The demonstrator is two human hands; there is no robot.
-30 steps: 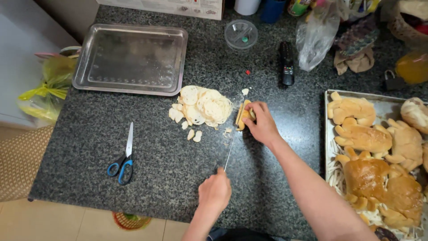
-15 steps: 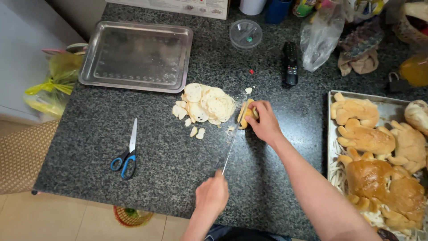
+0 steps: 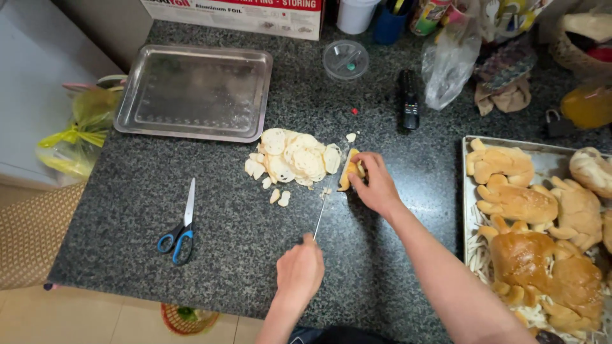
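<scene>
Moved: nothing much, both hands stay put
Room: bare counter point(image 3: 191, 280) near the scissors point(image 3: 180, 229)
Left hand point(image 3: 299, 274): fist round the knife point(image 3: 320, 213)
Right hand point(image 3: 375, 185): pinching the bread end point(image 3: 347, 172), right of the slices point(image 3: 296, 156)

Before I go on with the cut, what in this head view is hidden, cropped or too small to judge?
- Knife handle: hidden inside the left hand; only the thin blade shows.
- Small golden bread piece: its right part is covered by the right hand.
- Where the blade meets the bread: too small to tell.
- Metal tray of golden bread figures: cut off by the right edge.
</scene>
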